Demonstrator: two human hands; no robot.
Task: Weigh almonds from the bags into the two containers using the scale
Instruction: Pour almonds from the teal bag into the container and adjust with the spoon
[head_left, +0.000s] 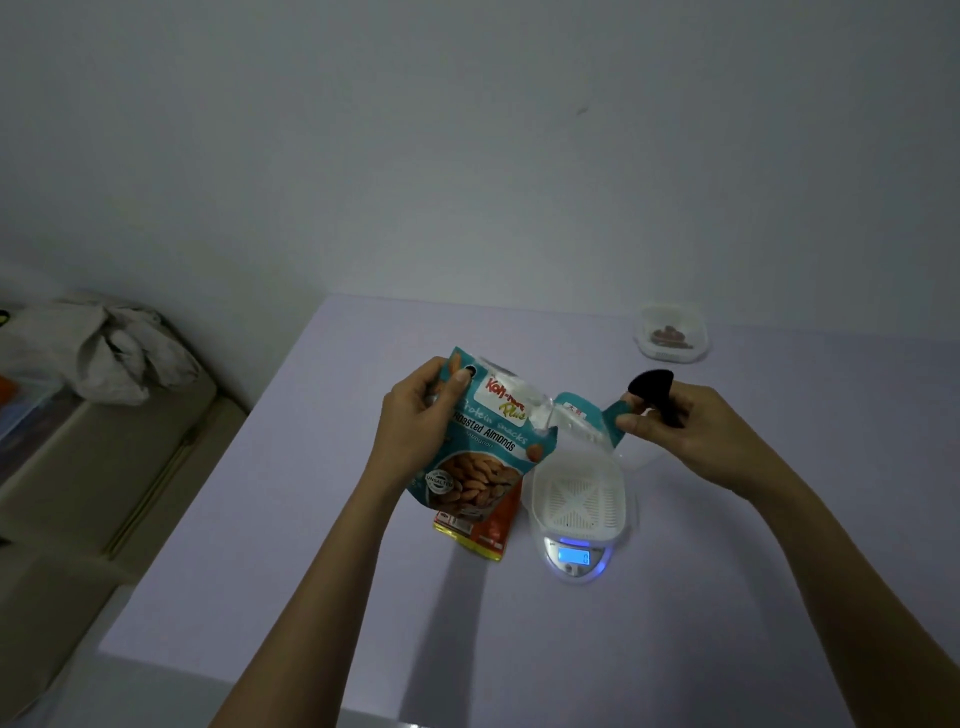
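Note:
My left hand (415, 421) grips the left side of a teal bag of roasted almonds (483, 452), held up above the table. My right hand (670, 421) pinches the bag's torn top strip (602, 421), pulled off to the right, and also holds a small black object (652, 387). Below the bag, a white container (576, 499) with a slotted bottom sits empty on a small digital scale (571, 558) whose blue display is lit. A second clear container (672, 338) with some almonds in it stands at the far right of the table. An orange and yellow bag (480, 532) lies flat under the teal one.
The lilac table top (311, 545) runs up to a plain wall at the back. To the left, lower down, a beige surface (104, 457) carries a crumpled grey cloth (124, 353) and a clear plastic box (26, 400).

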